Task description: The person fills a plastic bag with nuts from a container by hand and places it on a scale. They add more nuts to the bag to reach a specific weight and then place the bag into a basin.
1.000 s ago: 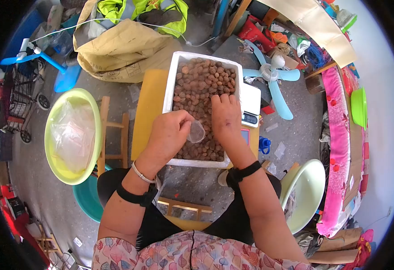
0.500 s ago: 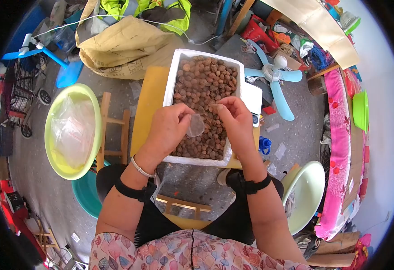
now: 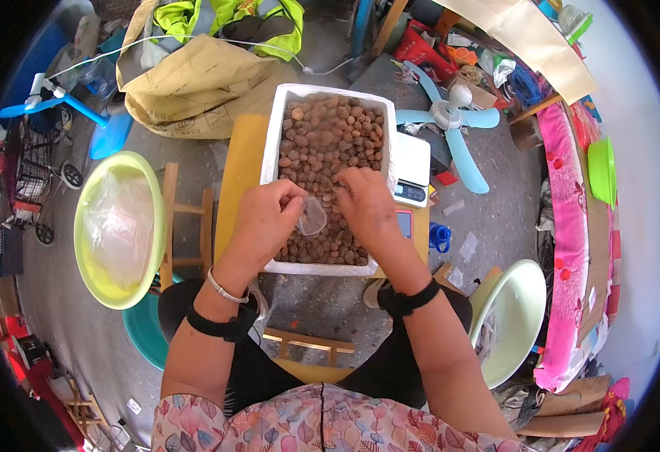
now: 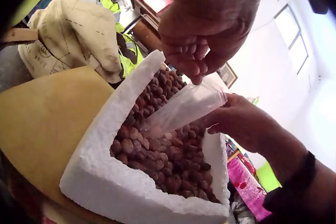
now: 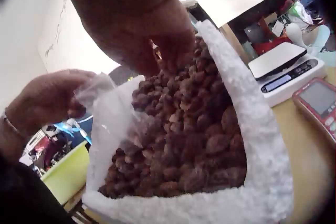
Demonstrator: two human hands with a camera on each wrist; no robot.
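Brown, wrinkled nut-like pieces (image 3: 333, 135) fill a white foam box (image 3: 270, 154) on a yellow board. The left hand (image 3: 266, 220) pinches a small clear plastic bag (image 3: 312, 218) by its edge; in the left wrist view the bag (image 4: 184, 107) slants down over the pieces. Just right of the bag, the right hand (image 3: 371, 212) is low over the pieces with bent fingers. In the right wrist view the right hand (image 5: 142, 29) has its fingertips down at the pieces (image 5: 184, 108); whether a piece is between them cannot be told.
A white scale (image 3: 412, 160) and a red-edged device (image 5: 318, 103) sit right of the box. Beyond them stands a pale blue fan (image 3: 446, 114). A yellow-green basin (image 3: 81, 264) holds plastic bags at left; a pale basin (image 3: 524, 324) stands at right. A tan sack (image 3: 194, 87) lies behind.
The right hand lifted off the pieces toward the bag with thumb and fingers together, then moved back down over the pieces. The left hand keeps its pinch on the bag.
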